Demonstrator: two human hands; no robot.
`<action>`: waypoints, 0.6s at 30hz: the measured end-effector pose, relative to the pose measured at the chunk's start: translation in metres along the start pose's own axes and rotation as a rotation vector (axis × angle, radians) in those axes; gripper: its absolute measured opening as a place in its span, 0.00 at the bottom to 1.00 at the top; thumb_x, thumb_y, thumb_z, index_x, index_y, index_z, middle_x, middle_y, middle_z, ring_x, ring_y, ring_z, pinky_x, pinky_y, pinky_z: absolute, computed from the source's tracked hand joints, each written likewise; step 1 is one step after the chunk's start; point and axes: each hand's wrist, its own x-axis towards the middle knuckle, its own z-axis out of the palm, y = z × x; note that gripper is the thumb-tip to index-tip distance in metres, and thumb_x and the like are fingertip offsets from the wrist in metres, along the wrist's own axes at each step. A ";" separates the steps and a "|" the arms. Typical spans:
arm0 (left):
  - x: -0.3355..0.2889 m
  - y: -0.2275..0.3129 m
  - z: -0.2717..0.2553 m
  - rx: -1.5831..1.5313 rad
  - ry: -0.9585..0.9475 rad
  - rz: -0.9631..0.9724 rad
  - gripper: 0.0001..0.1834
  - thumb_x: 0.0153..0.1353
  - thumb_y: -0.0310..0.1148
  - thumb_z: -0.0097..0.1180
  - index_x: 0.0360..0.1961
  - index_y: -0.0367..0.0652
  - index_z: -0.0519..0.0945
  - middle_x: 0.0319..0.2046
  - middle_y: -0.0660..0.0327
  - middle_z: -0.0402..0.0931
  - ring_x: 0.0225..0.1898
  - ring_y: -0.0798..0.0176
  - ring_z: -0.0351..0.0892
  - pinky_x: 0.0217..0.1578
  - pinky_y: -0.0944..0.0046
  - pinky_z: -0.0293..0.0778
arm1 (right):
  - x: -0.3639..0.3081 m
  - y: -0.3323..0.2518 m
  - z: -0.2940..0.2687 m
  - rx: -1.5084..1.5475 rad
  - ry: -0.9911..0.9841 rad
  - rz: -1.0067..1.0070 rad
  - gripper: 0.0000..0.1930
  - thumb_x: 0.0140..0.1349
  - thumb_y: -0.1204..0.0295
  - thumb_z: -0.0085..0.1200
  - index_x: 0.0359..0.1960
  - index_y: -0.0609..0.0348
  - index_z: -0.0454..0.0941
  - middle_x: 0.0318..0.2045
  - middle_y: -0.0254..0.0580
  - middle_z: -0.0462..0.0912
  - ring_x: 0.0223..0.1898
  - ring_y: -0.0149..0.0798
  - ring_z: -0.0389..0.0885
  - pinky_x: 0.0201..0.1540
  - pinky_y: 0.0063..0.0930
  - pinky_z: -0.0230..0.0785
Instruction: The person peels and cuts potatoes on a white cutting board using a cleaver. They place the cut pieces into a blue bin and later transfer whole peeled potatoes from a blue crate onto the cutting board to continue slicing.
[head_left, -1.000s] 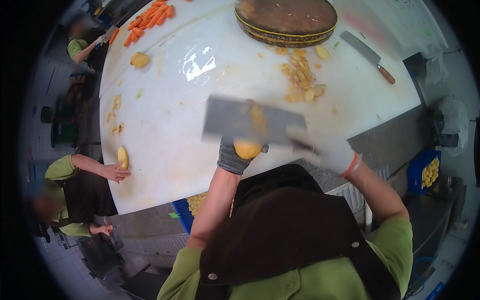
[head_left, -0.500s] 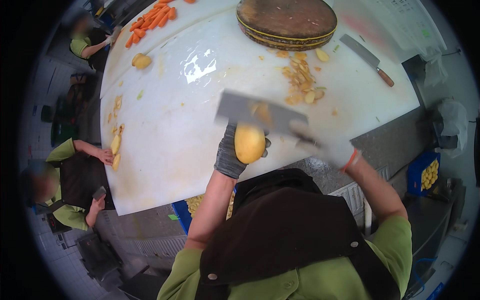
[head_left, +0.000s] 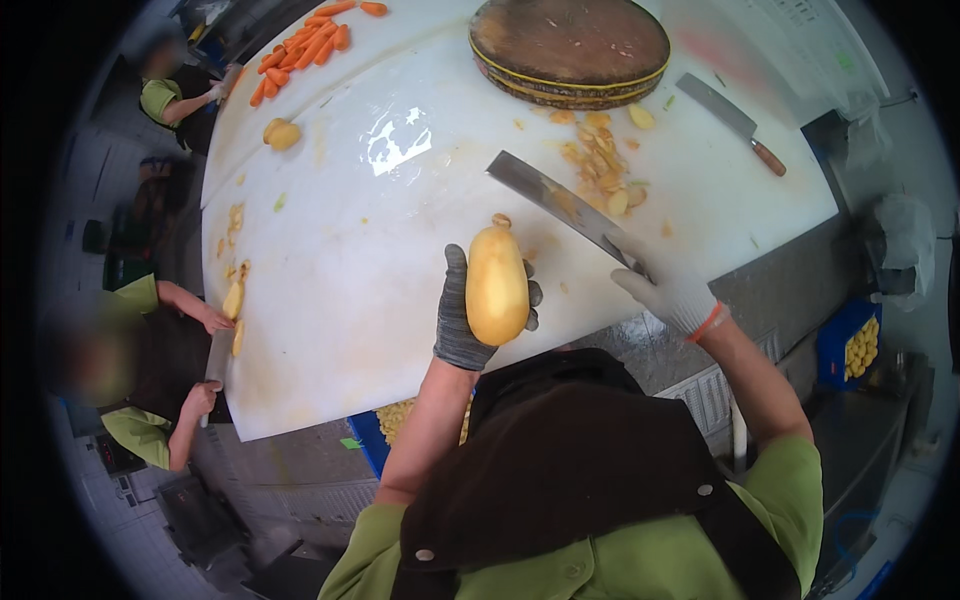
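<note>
My left hand (head_left: 460, 325), in a grey glove, is wrapped round a large, long yellow potato (head_left: 497, 290), mostly peeled and pointing away from me. A small brownish piece (head_left: 501, 220) shows at its far end. White-gloved with an orange cuff, my right hand (head_left: 680, 297) grips a cleaver (head_left: 555, 202). Its blade slants to the far left, apart from the potato, with a bit of peel stuck on it. Beyond the blade, a heap of peelings (head_left: 597, 165) lies on the white tabletop (head_left: 350, 300).
A round wooden chopping block (head_left: 570, 45) stands at the back, with a second cleaver (head_left: 720, 105) to its right. Carrots (head_left: 305, 45) and a knobbly potato (head_left: 282, 134) lie far left. Blue crates (head_left: 835, 345) hold yellow pieces. A co-worker (head_left: 150, 370) cuts at the left edge.
The cleaver has swung away from the potato toward the right, its blade now seen nearly edge-on. More of the potato shows. The co-worker at left has brought a blade up to the table.
</note>
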 end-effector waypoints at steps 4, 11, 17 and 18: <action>0.006 -0.005 -0.031 0.320 0.075 0.195 0.30 0.67 0.57 0.39 0.54 0.42 0.69 0.44 0.52 0.75 0.40 0.48 0.79 0.28 0.50 0.80 | -0.016 -0.012 -0.003 -0.014 -0.081 -0.077 0.25 0.62 0.68 0.55 0.61 0.57 0.68 0.41 0.48 0.81 0.42 0.39 0.81 0.46 0.30 0.71; 0.016 -0.012 -0.068 0.652 -0.069 0.054 0.33 0.67 0.56 0.40 0.63 0.43 0.63 0.47 0.46 0.74 0.45 0.46 0.75 0.42 0.44 0.76 | -0.015 -0.013 -0.001 -0.235 -0.101 -0.223 0.24 0.63 0.63 0.54 0.60 0.51 0.69 0.46 0.50 0.80 0.44 0.46 0.81 0.47 0.31 0.72; 0.000 -0.010 -0.030 -0.130 0.083 0.057 0.39 0.55 0.64 0.54 0.54 0.38 0.70 0.42 0.45 0.77 0.42 0.41 0.78 0.37 0.42 0.79 | -0.012 0.003 -0.015 -0.073 0.030 -0.003 0.25 0.60 0.63 0.56 0.59 0.54 0.70 0.44 0.48 0.81 0.39 0.44 0.82 0.47 0.31 0.72; 0.001 -0.010 -0.043 -0.073 0.080 0.059 0.39 0.55 0.63 0.55 0.54 0.38 0.70 0.42 0.45 0.77 0.43 0.41 0.78 0.38 0.41 0.79 | -0.014 0.000 -0.014 -0.057 0.031 -0.049 0.25 0.60 0.64 0.57 0.59 0.54 0.70 0.43 0.48 0.82 0.39 0.44 0.82 0.46 0.31 0.73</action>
